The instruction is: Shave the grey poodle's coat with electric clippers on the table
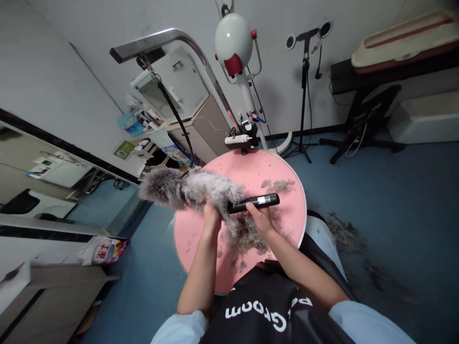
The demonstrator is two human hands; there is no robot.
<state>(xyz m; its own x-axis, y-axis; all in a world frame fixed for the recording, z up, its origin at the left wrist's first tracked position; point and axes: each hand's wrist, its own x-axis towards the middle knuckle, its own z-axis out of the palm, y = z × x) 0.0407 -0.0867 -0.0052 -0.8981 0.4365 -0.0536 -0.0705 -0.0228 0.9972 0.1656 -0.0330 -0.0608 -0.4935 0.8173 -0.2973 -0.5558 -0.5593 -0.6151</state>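
A grey dog (201,185) stands on the round pink grooming table (229,165), its fluffy head to the left and its body clipped short. My left hand (212,214) is closed on the dog's hind leg, low on its near side. In my right hand (261,219) are black hair clippers (254,202), held level with the blade end at the dog's rear. Cut fur (247,234) lies in a heap beneath the clippers. A black leash (175,110) runs from the dog's neck up to a metal grooming arm (193,40).
A white bottle (236,139) lies in a holder at the table's far edge. Behind it stands a white and red dryer (234,40). A black light stand (304,95) is at the back right. More fur (344,233) lies on the blue floor to the right.
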